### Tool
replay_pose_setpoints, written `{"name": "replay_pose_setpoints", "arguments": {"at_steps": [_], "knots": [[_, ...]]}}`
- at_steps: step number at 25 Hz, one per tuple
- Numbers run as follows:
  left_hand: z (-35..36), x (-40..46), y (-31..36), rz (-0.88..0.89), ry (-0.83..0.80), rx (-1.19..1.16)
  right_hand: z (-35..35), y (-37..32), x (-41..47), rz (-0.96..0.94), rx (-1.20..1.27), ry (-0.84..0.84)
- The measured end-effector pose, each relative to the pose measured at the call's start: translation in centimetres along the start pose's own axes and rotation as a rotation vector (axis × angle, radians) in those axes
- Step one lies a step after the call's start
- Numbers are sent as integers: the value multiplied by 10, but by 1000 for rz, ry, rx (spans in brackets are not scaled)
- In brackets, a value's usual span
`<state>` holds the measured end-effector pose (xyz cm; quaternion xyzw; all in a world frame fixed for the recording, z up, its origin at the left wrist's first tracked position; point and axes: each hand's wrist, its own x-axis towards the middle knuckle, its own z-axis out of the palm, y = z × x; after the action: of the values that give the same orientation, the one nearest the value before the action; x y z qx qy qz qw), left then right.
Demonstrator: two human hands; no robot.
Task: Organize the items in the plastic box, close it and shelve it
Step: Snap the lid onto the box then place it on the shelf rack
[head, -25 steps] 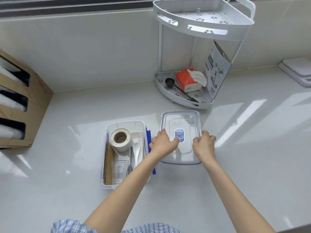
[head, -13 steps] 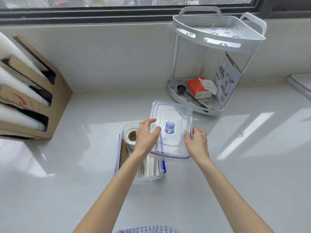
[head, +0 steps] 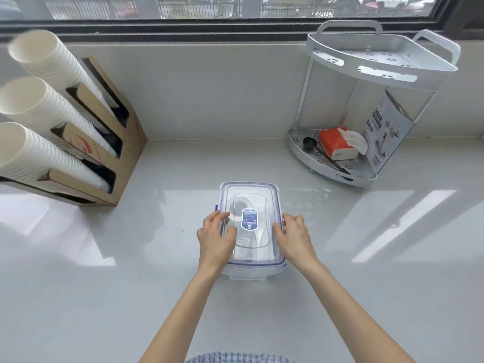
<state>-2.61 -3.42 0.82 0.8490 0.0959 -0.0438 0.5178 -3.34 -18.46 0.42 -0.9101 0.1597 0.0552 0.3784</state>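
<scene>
Clear plastic box (head: 251, 269) at the centre of the pale worktop (head: 366, 258), long axis running near to far, with its transparent lid (head: 250, 197) laid on top and aligned with the rim; a blue label (head: 249, 219) sits at the lid's middle. Contents show only dimly through the lid and cannot be identified. Left hand (head: 216, 238) grips the lid's left long edge, thumb on top of the lid and fingers curled at the side; right hand (head: 294, 237) grips the right long edge, fingers bent over the rim. Both hands thus grasp the lid, pressing from opposite sides; whether the side latches are fastened cannot be told. A flap (head: 247, 276) projects from the near short end of the box. Far left: a cardboard dispenser (head: 115, 142) holding three tilted stacks of white paper cups (head: 49, 108). Far right: a white two-tier corner shelf (head: 379, 64); its upper tier is bare of visible items, its lower tier carries an orange tissue pack (head: 334, 142), a dark scoop (head: 314, 148) and a printed carton (head: 387, 132) leaning against the frame. A window (head: 235, 6) spans the far edge. A checked sleeve (head: 235, 357) shows at the near border.
</scene>
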Motion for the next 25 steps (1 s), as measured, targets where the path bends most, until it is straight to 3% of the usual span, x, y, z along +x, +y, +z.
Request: {"name": "replay_pose_setpoints", "arguments": {"at_steps": [8,13,18,21,25], "knots": [[-7,-2,-21,51,-38,-22,11,0,-2,25,-19,-4],[-5,-3,-25,-56,-46,-108,13,0,-5,43,53,15],[-6,-1,-31,-54,-65,-106,19,1,-9,72,142,62],[-12,5,-32,-79,-97,-143,23,9,-3,194,261,58],[-13,5,-33,-80,-98,-153,23,19,3,398,412,-128]]}}
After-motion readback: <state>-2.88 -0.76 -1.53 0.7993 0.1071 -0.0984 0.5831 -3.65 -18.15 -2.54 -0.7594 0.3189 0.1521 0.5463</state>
